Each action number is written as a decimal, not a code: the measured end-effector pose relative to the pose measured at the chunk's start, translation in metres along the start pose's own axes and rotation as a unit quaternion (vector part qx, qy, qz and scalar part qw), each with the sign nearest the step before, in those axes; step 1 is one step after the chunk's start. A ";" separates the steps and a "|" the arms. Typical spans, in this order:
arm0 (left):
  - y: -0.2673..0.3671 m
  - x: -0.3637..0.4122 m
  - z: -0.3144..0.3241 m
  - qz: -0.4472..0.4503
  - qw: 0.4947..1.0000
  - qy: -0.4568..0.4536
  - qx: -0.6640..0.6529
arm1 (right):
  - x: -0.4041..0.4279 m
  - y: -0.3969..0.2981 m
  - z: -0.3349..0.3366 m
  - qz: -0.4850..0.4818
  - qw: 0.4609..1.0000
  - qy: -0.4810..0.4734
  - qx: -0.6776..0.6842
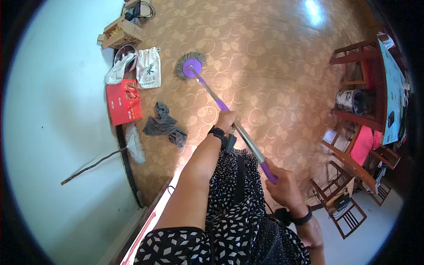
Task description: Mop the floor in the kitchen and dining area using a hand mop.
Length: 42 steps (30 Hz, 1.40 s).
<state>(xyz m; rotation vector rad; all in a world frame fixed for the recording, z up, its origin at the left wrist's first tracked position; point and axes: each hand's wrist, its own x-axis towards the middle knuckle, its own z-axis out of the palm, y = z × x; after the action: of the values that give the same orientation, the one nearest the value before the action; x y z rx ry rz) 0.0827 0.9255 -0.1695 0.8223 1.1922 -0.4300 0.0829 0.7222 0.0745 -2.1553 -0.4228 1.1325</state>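
A spin mop (213, 94) with a purple round head and grey string fringe rests on the patterned brown floor (258, 49), its pole slanting back toward me. My left hand (226, 121) is closed around the middle of the pole, just below a purple grip section. Near the pole's purple end, my right hand (284, 186) is wrapped around it. A crumpled grey cloth (164, 126) lies on the floor, left of my left forearm.
Along the left wall stand a red gift bag (123, 103), a white drawstring bag (148, 68), an opened cardboard box (122, 33) and a white-bristled broom (135, 145). At the right are a table (391, 92), a patterned bin (346, 101) and wooden chairs (338, 195).
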 end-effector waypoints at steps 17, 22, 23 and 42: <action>-0.059 -0.051 0.045 0.061 0.994 -0.059 -0.068 | -0.054 -0.027 -0.049 0.135 0.990 0.024 -0.033; -0.008 0.003 -0.012 0.175 0.979 -0.072 -0.071 | 0.012 -0.020 -0.009 0.062 0.998 -0.001 0.004; 0.004 0.013 -0.032 0.174 0.973 -0.067 -0.137 | 0.037 -0.038 -0.007 0.057 0.997 -0.032 -0.036; -0.081 -0.025 0.075 0.007 0.982 -0.187 -0.009 | -0.078 0.079 0.005 0.079 0.978 0.143 0.126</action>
<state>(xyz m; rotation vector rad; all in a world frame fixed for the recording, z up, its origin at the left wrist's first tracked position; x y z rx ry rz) 0.0665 0.8139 -0.1628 0.6978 0.8402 -0.5349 0.0332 0.6234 0.0658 -2.1082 0.0224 0.8856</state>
